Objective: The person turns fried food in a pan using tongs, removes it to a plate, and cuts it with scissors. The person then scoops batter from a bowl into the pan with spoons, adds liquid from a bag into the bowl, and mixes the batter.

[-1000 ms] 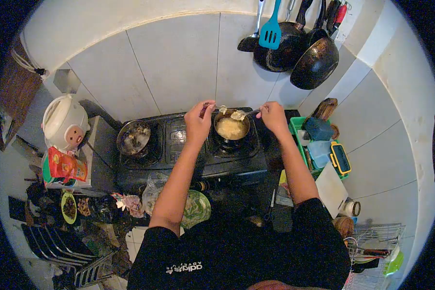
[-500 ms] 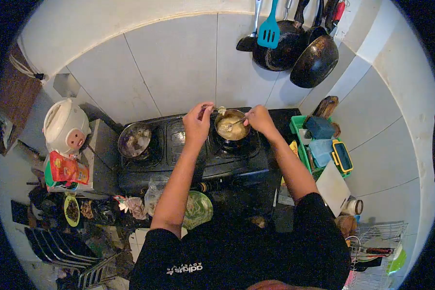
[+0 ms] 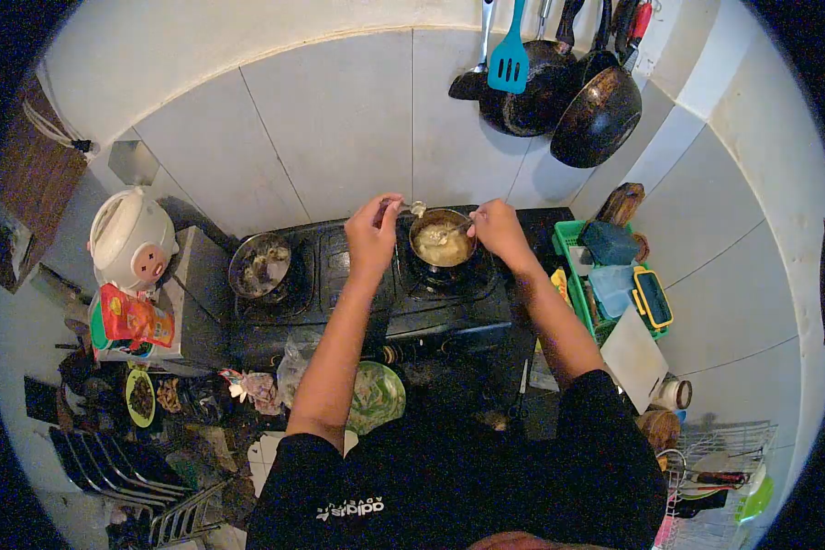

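Note:
A small pot with pale yellow, bubbling contents sits on the right burner of the black stove. My left hand is closed around the handle of a small spoon, whose tip carries a pale lump just over the pot's upper left rim. On the pot's other side, my right hand grips a second spoon that reaches over the rim into the contents. Its lower end is partly lost among them. A dark pan with frothy contents and dark pieces stands on the left burner.
A rice cooker stands left of the stove. At the right is a green basket with plastic containers, beside a white cutting board. A green plate lies below the stove front. Pans hang above.
The right-hand spoon has shifted slightly within the pot and its contents look stirred. My left hand stays nearly in place with its spoon. The whole view has shifted a little.

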`<state>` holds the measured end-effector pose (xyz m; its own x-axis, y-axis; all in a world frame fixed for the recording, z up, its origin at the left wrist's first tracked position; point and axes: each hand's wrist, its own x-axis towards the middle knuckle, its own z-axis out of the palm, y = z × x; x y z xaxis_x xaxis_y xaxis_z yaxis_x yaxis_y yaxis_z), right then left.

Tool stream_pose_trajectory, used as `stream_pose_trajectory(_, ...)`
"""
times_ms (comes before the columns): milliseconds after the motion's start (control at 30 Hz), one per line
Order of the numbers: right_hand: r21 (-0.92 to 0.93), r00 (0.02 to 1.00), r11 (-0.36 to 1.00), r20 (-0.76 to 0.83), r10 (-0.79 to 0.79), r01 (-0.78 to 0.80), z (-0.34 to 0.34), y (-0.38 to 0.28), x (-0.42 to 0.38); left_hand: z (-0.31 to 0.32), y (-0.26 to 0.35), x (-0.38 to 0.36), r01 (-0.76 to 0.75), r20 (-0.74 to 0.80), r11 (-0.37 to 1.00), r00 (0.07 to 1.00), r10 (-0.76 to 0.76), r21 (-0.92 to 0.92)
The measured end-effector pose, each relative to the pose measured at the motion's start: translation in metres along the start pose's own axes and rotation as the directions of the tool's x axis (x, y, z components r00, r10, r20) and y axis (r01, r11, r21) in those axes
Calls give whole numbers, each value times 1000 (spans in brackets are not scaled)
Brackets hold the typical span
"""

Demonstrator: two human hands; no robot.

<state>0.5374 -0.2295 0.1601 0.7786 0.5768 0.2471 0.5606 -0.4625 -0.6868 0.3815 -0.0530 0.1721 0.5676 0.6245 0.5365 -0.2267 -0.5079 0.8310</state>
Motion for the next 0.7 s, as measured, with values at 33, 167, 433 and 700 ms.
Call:
stream_pose_trajectory(33, 0, 1000, 1000, 0, 0, 0, 0, 2, 0, 1, -1, 0, 3, -4, 1000, 1000, -3, -9)
stream_pose_trajectory(167, -128, 994, 988, -53, -93, 86, -4, 9, 0, 0, 6, -1, -41, -6, 998, 999, 41, 56)
stream_pose_trajectory(433, -74, 1000, 997, -4, -15, 14, -35, -7, -15, 1, 6, -4, -16, 23, 999, 1000, 15, 35)
stream_pose_trajectory(700, -320, 875, 826, 22, -483, 464, -46, -16, -34, 3, 11, -8, -47, 5, 999, 999, 47, 0)
